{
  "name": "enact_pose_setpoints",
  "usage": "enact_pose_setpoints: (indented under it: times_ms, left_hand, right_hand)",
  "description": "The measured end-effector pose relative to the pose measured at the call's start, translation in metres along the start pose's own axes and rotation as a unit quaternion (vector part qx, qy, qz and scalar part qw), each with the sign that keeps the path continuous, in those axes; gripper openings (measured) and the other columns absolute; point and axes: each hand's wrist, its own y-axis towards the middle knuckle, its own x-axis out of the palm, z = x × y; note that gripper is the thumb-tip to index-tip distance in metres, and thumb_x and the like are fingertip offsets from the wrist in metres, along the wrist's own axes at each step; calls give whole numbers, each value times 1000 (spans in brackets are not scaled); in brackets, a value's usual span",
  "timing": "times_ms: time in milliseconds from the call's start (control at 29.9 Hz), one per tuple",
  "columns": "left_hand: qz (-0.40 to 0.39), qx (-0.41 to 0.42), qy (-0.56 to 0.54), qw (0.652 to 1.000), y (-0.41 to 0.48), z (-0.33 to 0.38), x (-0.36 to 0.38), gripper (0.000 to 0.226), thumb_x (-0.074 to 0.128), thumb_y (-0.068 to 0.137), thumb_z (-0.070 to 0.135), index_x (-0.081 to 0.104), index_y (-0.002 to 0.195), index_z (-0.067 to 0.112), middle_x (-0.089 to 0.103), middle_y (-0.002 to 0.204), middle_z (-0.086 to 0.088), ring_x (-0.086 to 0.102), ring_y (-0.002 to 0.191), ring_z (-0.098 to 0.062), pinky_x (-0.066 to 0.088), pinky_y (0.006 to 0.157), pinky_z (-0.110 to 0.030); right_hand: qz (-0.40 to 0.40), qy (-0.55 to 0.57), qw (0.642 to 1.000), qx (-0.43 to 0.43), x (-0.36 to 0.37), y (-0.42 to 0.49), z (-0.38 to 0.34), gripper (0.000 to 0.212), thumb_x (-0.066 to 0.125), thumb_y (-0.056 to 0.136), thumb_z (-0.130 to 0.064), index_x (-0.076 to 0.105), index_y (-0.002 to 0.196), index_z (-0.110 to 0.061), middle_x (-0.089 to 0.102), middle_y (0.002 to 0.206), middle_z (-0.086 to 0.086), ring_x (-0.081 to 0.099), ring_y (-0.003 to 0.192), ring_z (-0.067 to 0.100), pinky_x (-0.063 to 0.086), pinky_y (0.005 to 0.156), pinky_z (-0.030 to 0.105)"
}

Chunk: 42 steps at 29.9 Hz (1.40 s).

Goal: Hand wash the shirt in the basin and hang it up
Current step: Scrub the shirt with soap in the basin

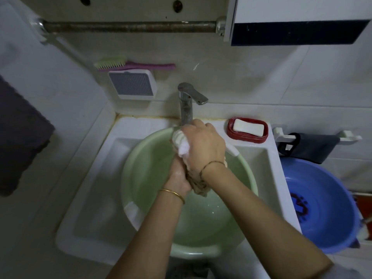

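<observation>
Both hands are clenching round the shirt (182,142), which is twisted into a tight rope and held above the green basin (141,164), just under the tap (186,105); the right hand (203,146) is gripping the upper, paler end with its fingers curled over the cloth, while the left hand (178,176) is gripping the lower part from the other side, the two hands touching each other; the darker, wet tail of the shirt is hanging down below the hands, over the inside of the basin; a thin gold bangle (173,194) is sitting on the left wrist and a fine bracelet (211,164) on the right; the basin is resting inside the white sink (94,178), filling most of it; on the back right corner of the sink a red soap dish (231,134) is carrying a white bar of soap (248,127); beside the sink on the right a blue basin (332,200) is standing lower down, under a dark cloth (316,147) draped on a white rail; on the wall behind, a green and pink brush (124,65) is lying on top of a white grilled box (132,84); a dark towel (20,137) is hanging at the left edge.
</observation>
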Motion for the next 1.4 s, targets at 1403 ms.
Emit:
enact_pose_setpoints:
  times_ms: [1403]
  left_hand:
    - [15, 31, 21, 999, 14, 8, -10, 15, 49, 84, 21, 60, 84, 10, 65, 55, -1, 63, 50, -12, 52, 55, -21]
  right_hand:
    - [9, 222, 975, 21, -7, -50, 27, 25, 64, 61, -42, 59, 80, -28, 64, 78, -6, 58, 74, 20, 45, 61, 28]
